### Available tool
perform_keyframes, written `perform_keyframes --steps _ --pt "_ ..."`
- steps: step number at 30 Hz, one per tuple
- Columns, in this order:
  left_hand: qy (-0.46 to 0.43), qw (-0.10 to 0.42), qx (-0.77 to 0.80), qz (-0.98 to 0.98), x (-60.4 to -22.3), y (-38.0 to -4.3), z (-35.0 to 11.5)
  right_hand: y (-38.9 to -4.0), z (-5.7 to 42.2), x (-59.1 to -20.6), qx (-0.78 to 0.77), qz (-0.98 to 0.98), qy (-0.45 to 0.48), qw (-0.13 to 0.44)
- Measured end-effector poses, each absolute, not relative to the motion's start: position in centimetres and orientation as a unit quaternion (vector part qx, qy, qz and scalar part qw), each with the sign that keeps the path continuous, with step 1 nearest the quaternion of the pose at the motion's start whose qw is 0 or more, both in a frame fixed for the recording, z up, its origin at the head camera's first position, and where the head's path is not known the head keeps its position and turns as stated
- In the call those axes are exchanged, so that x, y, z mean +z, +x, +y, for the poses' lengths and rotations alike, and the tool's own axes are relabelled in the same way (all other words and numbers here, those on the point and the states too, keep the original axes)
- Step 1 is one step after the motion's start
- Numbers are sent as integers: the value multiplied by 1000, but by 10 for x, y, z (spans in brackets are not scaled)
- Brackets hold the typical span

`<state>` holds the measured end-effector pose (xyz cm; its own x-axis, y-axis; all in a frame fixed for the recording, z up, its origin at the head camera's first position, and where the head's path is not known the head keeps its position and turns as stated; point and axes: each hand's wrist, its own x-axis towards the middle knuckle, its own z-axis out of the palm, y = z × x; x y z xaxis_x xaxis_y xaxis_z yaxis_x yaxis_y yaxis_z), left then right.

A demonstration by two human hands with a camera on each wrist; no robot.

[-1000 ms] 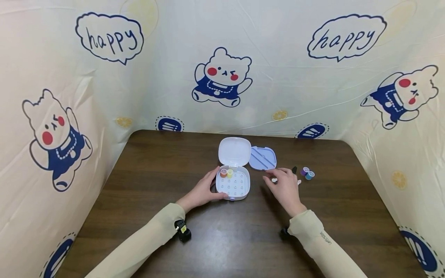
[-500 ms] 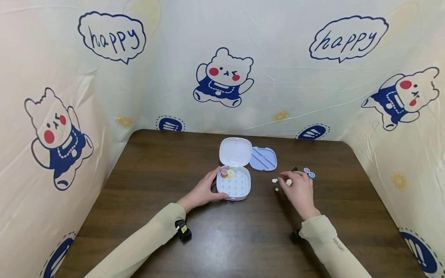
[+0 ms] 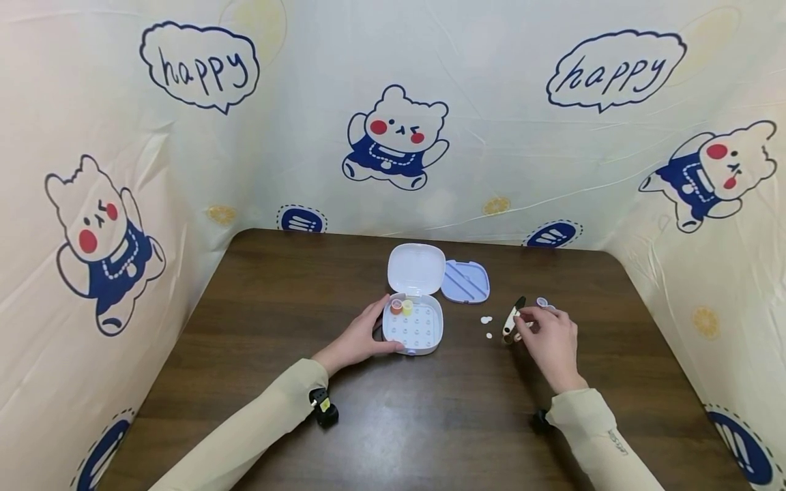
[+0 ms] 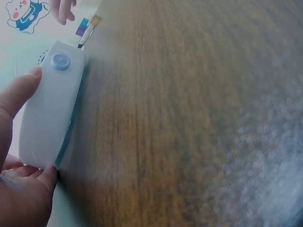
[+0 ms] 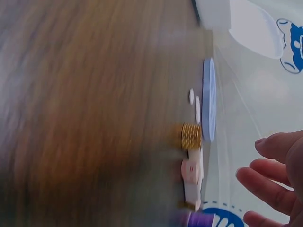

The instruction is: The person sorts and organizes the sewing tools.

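Your left hand (image 3: pixel 359 338) grips the open white sewing box (image 4: pixel 49 109) as your right hand (image 3: pixel 552 344), fingers (image 5: pixel 266 187) parted and empty, hovers just short of the upright purple thread spool (image 5: pixel 201 219), far-right on the worktop (image 3: pixel 393 429).

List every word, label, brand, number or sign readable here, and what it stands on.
"happy", in the left speech bubble on the backdrop.
"happy", in the right speech bubble.
Lettering on the right sleeve: too small to read.
Blue ovals: white strokes, no readable word.
Blue button, pink piece: any marks too blurred to read.
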<state>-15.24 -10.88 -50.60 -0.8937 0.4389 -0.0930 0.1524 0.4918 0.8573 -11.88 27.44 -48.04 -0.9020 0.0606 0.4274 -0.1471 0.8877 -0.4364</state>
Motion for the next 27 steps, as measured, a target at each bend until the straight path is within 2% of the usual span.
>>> perform_keyframes --steps 9,17,27 --pt "173 152 472 851 -506 -152 -109 -113 293 -481 247 -948 -9 200" --pt "177 154 465 854 -505 -152 -109 -107 310 -482 259 -941 -37 215" --pt "169 156 469 853 -504 -151 -109 -111 330 -481 283 -936 -79 192"
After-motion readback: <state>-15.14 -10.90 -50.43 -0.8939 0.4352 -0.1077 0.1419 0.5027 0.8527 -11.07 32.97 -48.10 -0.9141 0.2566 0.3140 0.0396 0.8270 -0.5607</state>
